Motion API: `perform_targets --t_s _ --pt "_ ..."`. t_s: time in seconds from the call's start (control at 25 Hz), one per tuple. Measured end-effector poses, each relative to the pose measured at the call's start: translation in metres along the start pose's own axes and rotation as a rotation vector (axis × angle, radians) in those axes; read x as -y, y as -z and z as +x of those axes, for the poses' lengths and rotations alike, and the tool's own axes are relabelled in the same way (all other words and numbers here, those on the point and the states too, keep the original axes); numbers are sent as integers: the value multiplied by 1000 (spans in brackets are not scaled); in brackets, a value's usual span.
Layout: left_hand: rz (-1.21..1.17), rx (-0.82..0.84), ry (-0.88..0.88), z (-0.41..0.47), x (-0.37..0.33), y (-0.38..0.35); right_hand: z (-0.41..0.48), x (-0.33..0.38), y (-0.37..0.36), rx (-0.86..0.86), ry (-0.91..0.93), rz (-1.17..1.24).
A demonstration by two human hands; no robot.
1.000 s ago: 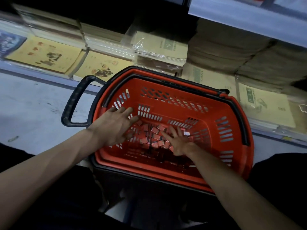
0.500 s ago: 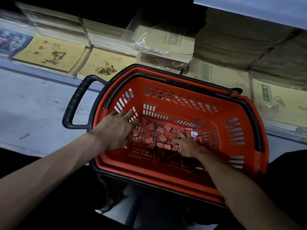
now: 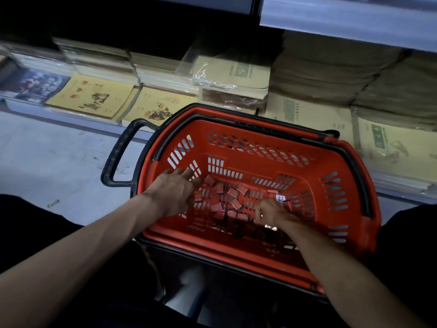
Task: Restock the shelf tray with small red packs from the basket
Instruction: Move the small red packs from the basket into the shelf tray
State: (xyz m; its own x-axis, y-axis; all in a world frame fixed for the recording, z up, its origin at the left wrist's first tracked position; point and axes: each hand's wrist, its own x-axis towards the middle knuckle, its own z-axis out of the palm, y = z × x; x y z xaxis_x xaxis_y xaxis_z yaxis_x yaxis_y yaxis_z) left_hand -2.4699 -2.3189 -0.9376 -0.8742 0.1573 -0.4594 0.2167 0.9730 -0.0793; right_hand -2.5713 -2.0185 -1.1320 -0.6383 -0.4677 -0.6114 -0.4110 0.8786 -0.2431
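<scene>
Grasp: right hand [image 3: 272, 213], spread before, now curls round small red packs [image 3: 230, 197] mid-floor of slotted red plastic basket [image 3: 373, 214]; left hand [image 3: 173, 192] flat, wide.

A shop, stationery aisle. Low shelf [image 3: 71, 116] stacked with shrink-wrapped exercise books [image 3: 233, 74] and bundled brown paper pads [image 3: 331, 74]; red plastic shopping basket [image 3: 354, 233] with black handle [image 3: 118, 152] on the grey floor [image 3: 47, 166].
</scene>
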Motion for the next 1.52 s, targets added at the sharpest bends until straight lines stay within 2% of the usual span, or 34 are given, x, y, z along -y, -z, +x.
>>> perform_targets --t_s 0.16,0.32,0.48,0.56,0.64,0.68,0.76,0.8,0.92,1.12,1.32,1.52 --pt "-87 25 24 -1 -4 8 -9 0 11 -59 -218 188" --pt "-289 46 78 6 -15 18 -21 18 49 -150 -215 391" --pt "-971 28 188 32 -35 26 -58 52 112 -193 3 616" --pt "-1331 49 324 42 -52 32 -91 70 143 -237 96 685" --pt "-1788 210 453 42 -73 42 -121 84 165 -305 204 732" --pt "-2023 333 452 41 -83 46 -133 93 171 -347 262 755" --pt "-2346 539 344 33 -99 58 -148 109 175 -452 338 788" --pt "-2426 572 293 28 -104 62 -150 118 174 -510 343 778" --pt "-2491 503 268 23 -107 72 -154 132 167 -626 366 704" --pt "-2469 409 233 25 -96 75 -167 139 164 -654 449 485" --pt "-2507 335 141 16 -88 88 -175 157 177 -767 420 251" --pt "-2560 298 89 9 -82 96 -192 175 182 -759 350 190"
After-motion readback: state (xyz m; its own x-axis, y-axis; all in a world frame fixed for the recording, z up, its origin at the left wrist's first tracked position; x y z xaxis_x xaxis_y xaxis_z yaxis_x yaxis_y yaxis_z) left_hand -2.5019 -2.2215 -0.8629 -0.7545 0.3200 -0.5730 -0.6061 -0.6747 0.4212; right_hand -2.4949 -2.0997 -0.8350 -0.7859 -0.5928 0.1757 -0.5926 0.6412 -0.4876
